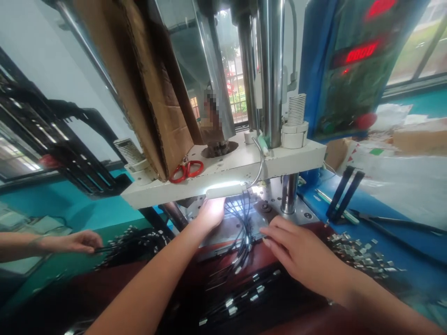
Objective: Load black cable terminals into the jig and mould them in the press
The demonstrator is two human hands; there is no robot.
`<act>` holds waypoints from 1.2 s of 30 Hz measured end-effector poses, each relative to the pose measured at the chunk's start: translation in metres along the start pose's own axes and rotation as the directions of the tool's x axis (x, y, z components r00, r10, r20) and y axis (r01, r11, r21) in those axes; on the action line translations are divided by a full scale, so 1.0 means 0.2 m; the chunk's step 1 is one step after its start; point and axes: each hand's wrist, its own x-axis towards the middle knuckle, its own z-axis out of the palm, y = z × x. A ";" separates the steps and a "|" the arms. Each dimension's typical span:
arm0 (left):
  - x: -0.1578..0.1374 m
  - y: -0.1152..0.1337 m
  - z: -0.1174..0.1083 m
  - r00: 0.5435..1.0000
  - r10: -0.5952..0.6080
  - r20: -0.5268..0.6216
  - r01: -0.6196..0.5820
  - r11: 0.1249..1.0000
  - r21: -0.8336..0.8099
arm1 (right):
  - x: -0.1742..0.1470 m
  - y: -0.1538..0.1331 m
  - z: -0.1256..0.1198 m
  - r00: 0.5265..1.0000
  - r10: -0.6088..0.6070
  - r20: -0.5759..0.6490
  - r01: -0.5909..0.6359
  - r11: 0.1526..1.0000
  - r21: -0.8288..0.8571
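Our left hand (pixel 212 214) reaches under the press (pixel 223 170), fingers hidden, its grip beyond telling; our right hand (pixel 293 239), fingers slightly parted, is just beside the cables (pixel 246 230).

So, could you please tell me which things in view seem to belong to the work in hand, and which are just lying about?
Apparently in use:
- dark cable bundle
- white press plate
- lit lamp

Apparently lying about:
- red-handled scissors
- black-handled pliers
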 end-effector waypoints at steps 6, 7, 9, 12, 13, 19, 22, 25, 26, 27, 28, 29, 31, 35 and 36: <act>-0.02 0.02 -0.07 0.999 0.046 0.009 -0.046 0.999 -0.017 | -0.01 0.01 0.03 1.000 -0.021 0.000 0.021 1.000 -0.014; -0.03 0.02 -0.08 0.999 0.040 0.008 -0.040 0.999 -0.020 | -0.01 0.01 0.03 1.000 -0.021 -0.004 0.021 1.000 -0.015; -0.03 0.02 -0.10 1.000 0.027 0.006 -0.026 0.999 -0.024 | -0.01 0.03 0.03 1.000 -0.017 -0.019 0.016 1.000 -0.012; -0.02 0.04 -0.10 1.000 0.015 0.017 -0.014 1.000 -0.025 | -0.01 0.04 0.03 0.999 -0.015 -0.040 0.015 1.000 -0.008; -0.02 0.05 -0.10 1.000 0.011 0.027 -0.011 1.000 -0.024 | -0.01 0.04 0.03 0.999 -0.014 -0.040 0.014 1.000 -0.007; 0.05 0.12 -0.05 0.995 -0.044 0.094 0.044 0.999 0.008 | -0.01 0.03 0.00 1.000 -0.003 -0.013 0.003 1.000 -0.009; 0.06 0.14 -0.04 0.991 -0.070 0.114 0.067 0.997 0.028 | 0.00 0.01 -0.02 1.000 -0.001 -0.002 0.001 1.000 -0.015; 0.06 0.15 -0.04 0.988 -0.086 0.132 0.081 0.996 0.037 | 0.00 0.00 -0.02 1.000 -0.014 0.006 0.014 1.000 -0.011; 0.06 0.16 -0.05 0.986 -0.089 0.138 0.085 0.996 0.038 | 0.00 0.00 -0.02 1.000 -0.019 0.007 0.019 1.000 -0.011; 0.05 0.16 -0.05 0.985 -0.091 0.146 0.086 0.996 0.037 | 0.00 0.00 -0.01 1.000 -0.022 0.008 0.023 1.000 -0.012; 0.05 0.17 -0.06 0.984 -0.090 0.154 0.086 0.996 0.035 | -0.01 0.00 -0.01 1.000 -0.024 0.006 0.024 1.000 -0.015; 0.04 0.17 -0.08 0.983 -0.088 0.160 0.084 0.996 0.031 | -0.01 0.00 0.00 1.000 -0.024 0.003 0.024 1.000 -0.019; 0.04 0.18 -0.10 0.984 -0.076 0.164 0.073 0.997 0.024 | -0.02 0.00 0.01 1.000 -0.025 -0.008 0.024 0.999 -0.030; 0.05 0.22 -0.10 0.985 -0.041 0.169 0.040 0.999 0.008 | -0.02 0.02 0.01 0.999 -0.029 -0.023 0.028 0.999 -0.046; 0.06 0.22 -0.09 0.984 -0.039 0.176 0.038 0.999 0.008 | -0.02 0.02 0.00 0.999 -0.028 -0.025 0.027 0.999 -0.043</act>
